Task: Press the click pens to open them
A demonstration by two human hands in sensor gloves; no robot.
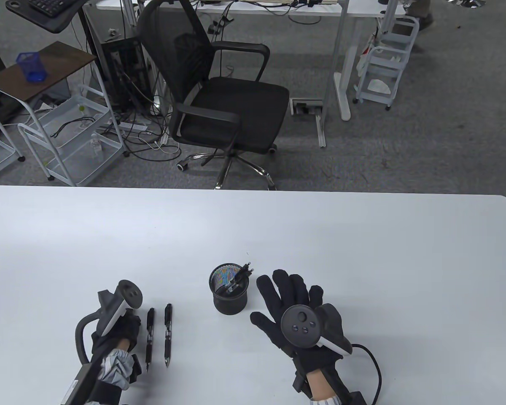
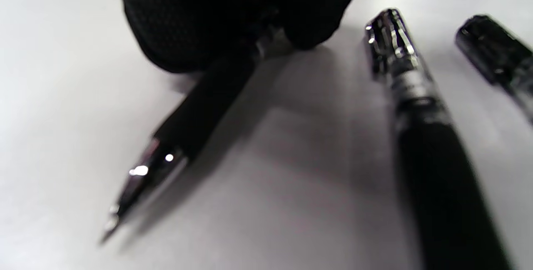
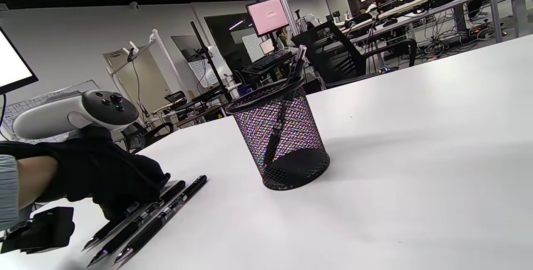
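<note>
while my left hand (image 1: 118, 333) holds a third click pen (image 2: 183, 137) down beside the two opened pens (image 1: 158, 335) on the table (image 1: 362, 236), my right hand (image 1: 297, 310) hovers spread wide by the mesh pen cup (image 1: 230, 291), so i should release gently and keep the row parallel.

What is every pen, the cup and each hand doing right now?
left hand: holds one pen down on the table.
held pen: lying flat, tip out.
middle pen: lying flat, untouched, tip out.
outer pen: lying flat, untouched, tip out.
mesh cup: upright, pens leaning inside.
pens in cup: standing tilted against the rim.
right hand: fingers spread, holds nothing, beside the cup.
</note>
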